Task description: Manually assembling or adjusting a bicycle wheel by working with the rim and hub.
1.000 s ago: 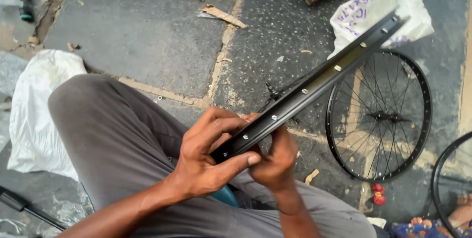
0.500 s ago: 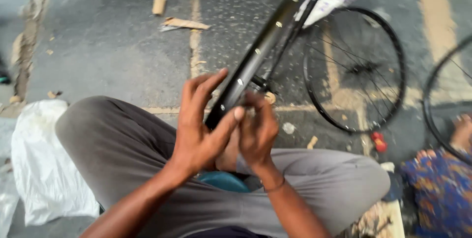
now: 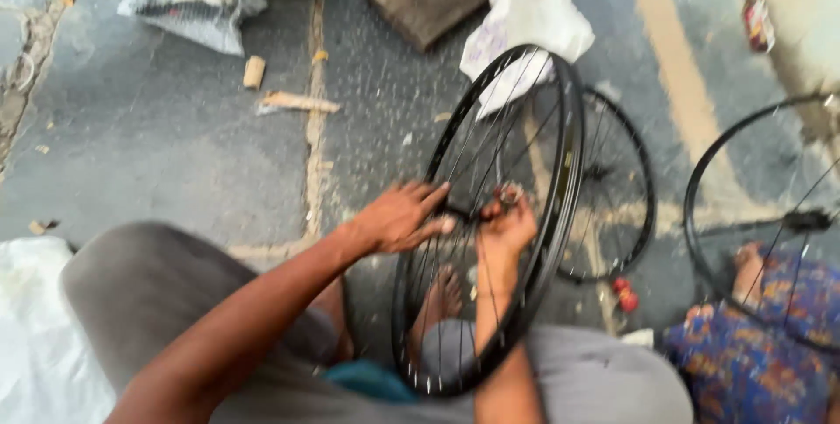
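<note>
Bare forearms, bare foot [image 3: 442, 294] — grey trousers [image 3: 153, 301], teal edge at waist

A single head-worn camera gives the only view. It looks steeply down and slightly forward from above the seated person's lap, close to the work. The knees fill the lower edge; the wheel [image 3: 499, 223] held upright stands at centre, near the lens. The paved floor [image 3: 157, 153] extends to the upper edge. The picture is motion-blurred.
</note>
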